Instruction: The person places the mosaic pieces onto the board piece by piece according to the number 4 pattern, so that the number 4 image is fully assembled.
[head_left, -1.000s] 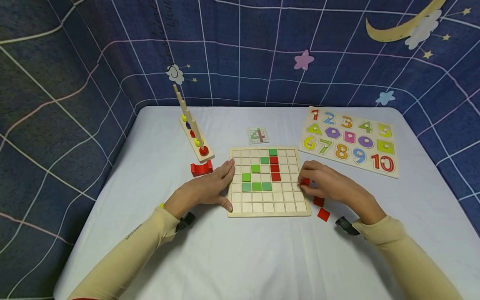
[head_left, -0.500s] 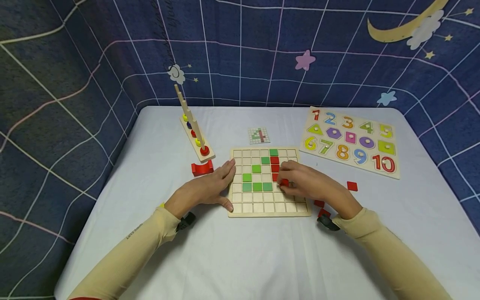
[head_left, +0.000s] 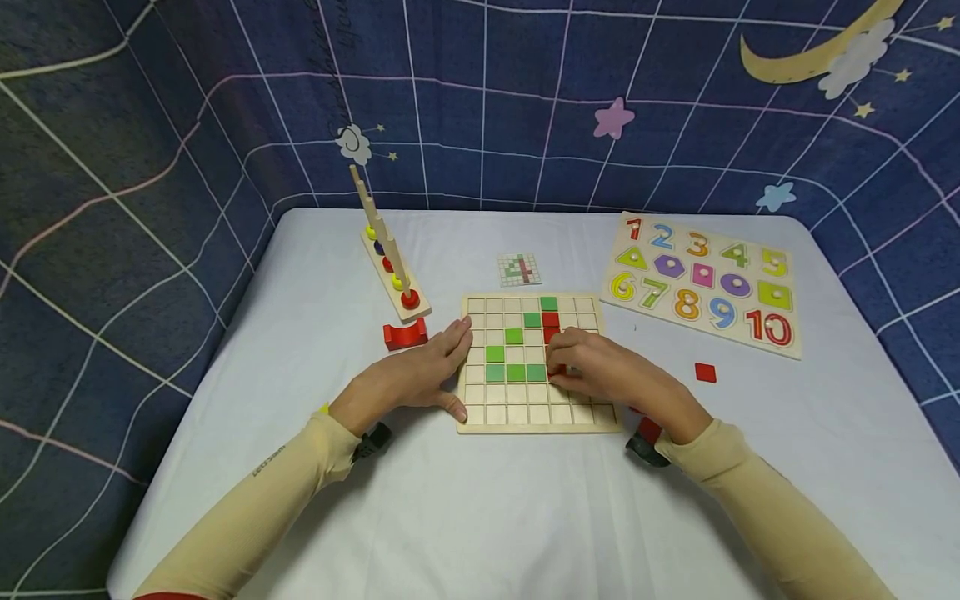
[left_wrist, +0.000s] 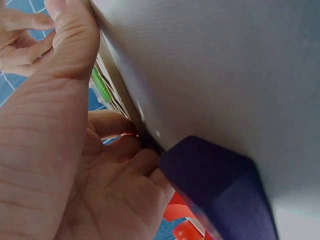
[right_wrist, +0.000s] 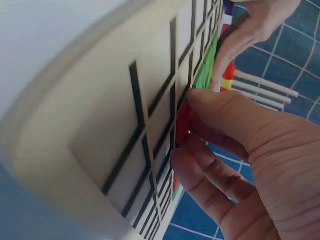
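Note:
A wooden grid board (head_left: 480,421) lies mid-table, with green tiles (head_left: 514,372) and a column of red tiles (head_left: 550,319) set in it. My left hand (head_left: 452,367) rests against the board's left edge, fingers fairly straight and thumb at the front corner. That contact shows close up in the left wrist view, hand (left_wrist: 75,150) against board edge (left_wrist: 112,75). My right hand (head_left: 564,367) hovers low over the board's middle. It pinches a red tile (right_wrist: 184,120) down against a cell just below the red column. The right hand's fingers (right_wrist: 225,115) cover most of that tile.
One loose red tile (head_left: 705,372) lies right of the board, more red tiles (head_left: 649,428) by my right wrist. A number puzzle (head_left: 705,279) sits back right. A small pattern card (head_left: 519,268) is behind the board. A peg stacker (head_left: 390,267) and red arch block (head_left: 405,333) stand left.
My right hand carried a red tile from the board's right edge leftward onto the grid below the red column. A loose red tile it had covered now shows. The left hand stayed put.

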